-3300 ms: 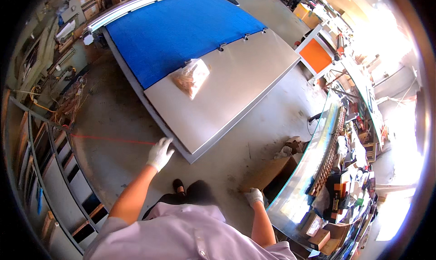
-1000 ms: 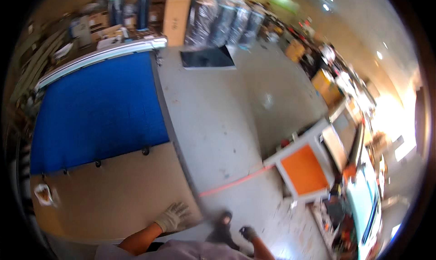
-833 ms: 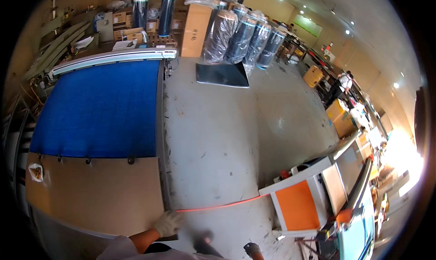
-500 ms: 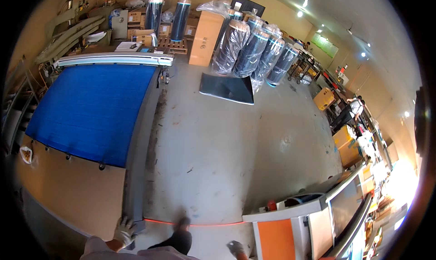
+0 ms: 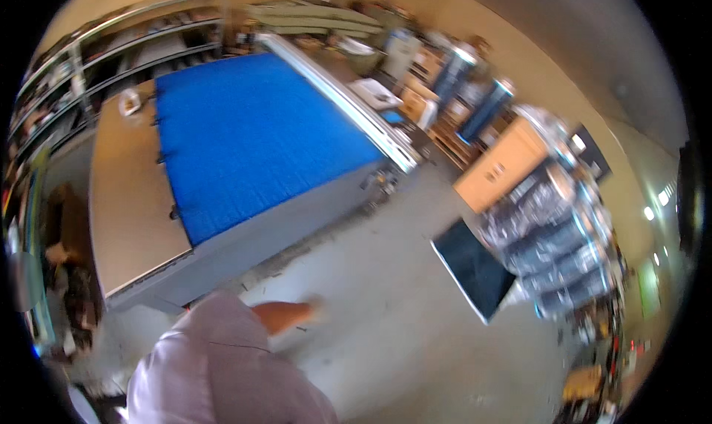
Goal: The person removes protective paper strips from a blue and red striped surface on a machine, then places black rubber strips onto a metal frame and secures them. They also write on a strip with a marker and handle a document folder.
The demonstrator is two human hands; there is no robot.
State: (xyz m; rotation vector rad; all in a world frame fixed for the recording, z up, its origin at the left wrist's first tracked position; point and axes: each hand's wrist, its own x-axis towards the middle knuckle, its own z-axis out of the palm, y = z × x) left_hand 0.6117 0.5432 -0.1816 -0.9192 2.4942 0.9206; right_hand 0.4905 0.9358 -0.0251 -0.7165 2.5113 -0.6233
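My left hand (image 5: pixel 315 309) is a smear of motion at the end of my bare forearm (image 5: pixel 280 316), which comes out past my light grey sleeve (image 5: pixel 211 335). Its fingers cannot be made out. The hand is over the grey floor, apart from the nearby long cutting table (image 5: pixel 289 239). On that table lies a blue sheet (image 5: pixel 252 142), with a brown board surface (image 5: pixel 130 201) at its near left end. Several small dark clips or knobs line the edge between them. My right hand is out of the picture.
A white beam (image 5: pixel 341 101) spans the table's far end. A black flat panel (image 5: pixel 475 268) lies on the floor at right, beside plastic-wrapped rolls (image 5: pixel 549 239) and a tall cardboard box (image 5: pixel 500 164). Metal shelving (image 5: pixel 148 42) stands at far left.
The view has swung left, so the table and rolls sit further right and tilted. My left hand has left the table's near corner; my right hand has gone out of view.
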